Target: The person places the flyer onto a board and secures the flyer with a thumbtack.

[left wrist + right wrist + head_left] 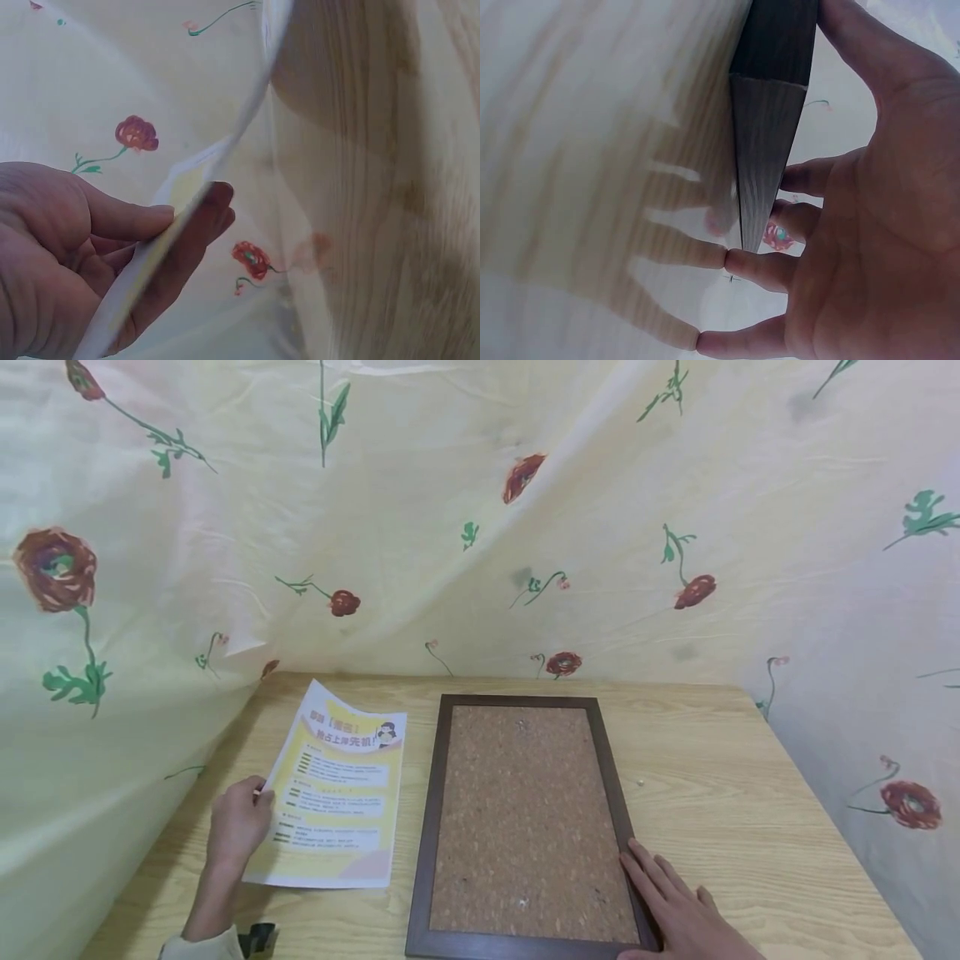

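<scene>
Left hand (240, 822), sheet (330, 806) in pinch; right hand (686, 914) loose at corkboard (525, 827); woodgrain table (720, 802), floral cloth (420, 510) behind.

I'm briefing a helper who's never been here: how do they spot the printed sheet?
On the wooden table, look left of the dark-framed cork board. There the left hand pinches the printed sheet by its left edge. Unlike the brown board, it is yellow and white, with a cartoon figure near its upper right corner.
</scene>
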`<state>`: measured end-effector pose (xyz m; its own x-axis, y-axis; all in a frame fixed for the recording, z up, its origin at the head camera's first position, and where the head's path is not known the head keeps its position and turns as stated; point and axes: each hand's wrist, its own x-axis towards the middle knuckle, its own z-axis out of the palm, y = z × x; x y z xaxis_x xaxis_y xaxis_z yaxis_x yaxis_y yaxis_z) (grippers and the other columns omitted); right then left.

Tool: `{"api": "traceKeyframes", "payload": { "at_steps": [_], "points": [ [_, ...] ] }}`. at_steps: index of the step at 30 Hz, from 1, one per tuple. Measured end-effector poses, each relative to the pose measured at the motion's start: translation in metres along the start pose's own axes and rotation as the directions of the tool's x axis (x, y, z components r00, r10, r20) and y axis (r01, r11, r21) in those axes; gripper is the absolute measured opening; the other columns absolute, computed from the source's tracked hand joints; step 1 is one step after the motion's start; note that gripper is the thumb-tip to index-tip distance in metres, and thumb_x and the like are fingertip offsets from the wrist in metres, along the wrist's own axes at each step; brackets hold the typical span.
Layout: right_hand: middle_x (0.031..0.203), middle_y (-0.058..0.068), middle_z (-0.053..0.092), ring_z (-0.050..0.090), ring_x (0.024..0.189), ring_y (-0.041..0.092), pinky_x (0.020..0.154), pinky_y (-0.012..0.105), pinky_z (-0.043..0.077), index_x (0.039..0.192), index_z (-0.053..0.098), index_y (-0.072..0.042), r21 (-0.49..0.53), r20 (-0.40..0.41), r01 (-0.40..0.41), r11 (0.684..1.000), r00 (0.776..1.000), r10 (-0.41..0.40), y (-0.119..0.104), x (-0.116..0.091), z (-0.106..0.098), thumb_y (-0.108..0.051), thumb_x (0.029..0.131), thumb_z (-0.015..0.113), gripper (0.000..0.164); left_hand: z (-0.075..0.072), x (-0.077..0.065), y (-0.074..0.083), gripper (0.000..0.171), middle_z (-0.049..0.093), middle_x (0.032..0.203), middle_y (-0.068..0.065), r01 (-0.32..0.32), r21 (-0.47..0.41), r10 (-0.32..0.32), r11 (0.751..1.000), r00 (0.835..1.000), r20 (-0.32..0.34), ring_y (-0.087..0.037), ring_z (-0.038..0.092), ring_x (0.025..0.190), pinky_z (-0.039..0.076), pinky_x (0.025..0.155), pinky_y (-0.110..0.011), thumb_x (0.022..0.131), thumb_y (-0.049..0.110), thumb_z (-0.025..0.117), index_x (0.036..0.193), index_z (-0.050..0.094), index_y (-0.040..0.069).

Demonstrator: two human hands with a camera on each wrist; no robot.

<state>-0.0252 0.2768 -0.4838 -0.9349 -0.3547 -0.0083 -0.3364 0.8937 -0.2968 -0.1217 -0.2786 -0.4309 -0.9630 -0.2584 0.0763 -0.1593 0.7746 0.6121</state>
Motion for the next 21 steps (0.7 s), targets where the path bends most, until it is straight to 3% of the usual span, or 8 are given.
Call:
{"api": "traceKeyframes", "payload": {
  "at_steps": [7, 12, 18, 21],
  "points": [
    [0.154, 0.014, 0.030, 0.041, 0.128, 0.053, 0.071, 0.082, 0.037, 0.149, 0.036, -0.008, 0.025, 0.056, -0.028, 0.999, 0.998, 0.026, -0.002, 0.001, -0.004, -0.067, 0.073, 0.072, 0.103, -0.004, -0.001, -0.001, 0.021, 0.066, 0.088, -0.033, -0.036, 0.006, 0.036, 0.999, 0.996, -0.081, -0.036, 0.062, 0.073, 0.046, 0.059, -0.039, 0.091, -0.003, 0.057, 0.104, 0.064, -0.018],
    [0.154, 0.015, 0.029, 0.041, 0.129, 0.054, 0.071, 0.082, 0.036, 0.149, 0.035, -0.007, 0.030, 0.063, -0.029, 0.999, 0.998, 0.027, -0.002, 0.001, -0.004, -0.067, 0.073, 0.072, 0.103, -0.008, -0.003, 0.000, 0.023, 0.066, 0.087, -0.030, 0.001, -0.027, -0.003, 1.000, 0.996, -0.087, -0.031, 0.059, 0.069, 0.042, 0.053, -0.031, 0.092, 0.000, 0.058, 0.106, 0.065, -0.017],
    [0.153, 0.014, 0.028, 0.041, 0.128, 0.053, 0.070, 0.082, 0.037, 0.150, 0.032, -0.009, 0.014, 0.033, -0.011, 1.000, 0.999, 0.010, -0.001, 0.000, -0.001, -0.067, 0.073, 0.073, 0.105, -0.011, -0.003, -0.001, 0.025, 0.067, 0.096, -0.032, 0.019, -0.059, -0.025, 0.998, 0.995, -0.095, -0.039, 0.064, 0.082, 0.048, 0.063, -0.037, 0.094, 0.002, 0.059, 0.109, 0.065, -0.017],
    [0.153, 0.014, 0.028, 0.041, 0.128, 0.053, 0.070, 0.082, 0.037, 0.150, 0.032, -0.009, 0.015, 0.031, -0.009, 1.000, 1.000, 0.008, 0.000, 0.000, -0.001, -0.066, 0.073, 0.073, 0.105, -0.013, -0.004, -0.002, 0.026, 0.067, 0.095, -0.033, 0.026, -0.083, -0.033, 0.996, 0.995, -0.090, -0.038, 0.065, 0.081, 0.048, 0.062, -0.037, 0.095, 0.003, 0.058, 0.109, 0.065, -0.018]
  ]
}}
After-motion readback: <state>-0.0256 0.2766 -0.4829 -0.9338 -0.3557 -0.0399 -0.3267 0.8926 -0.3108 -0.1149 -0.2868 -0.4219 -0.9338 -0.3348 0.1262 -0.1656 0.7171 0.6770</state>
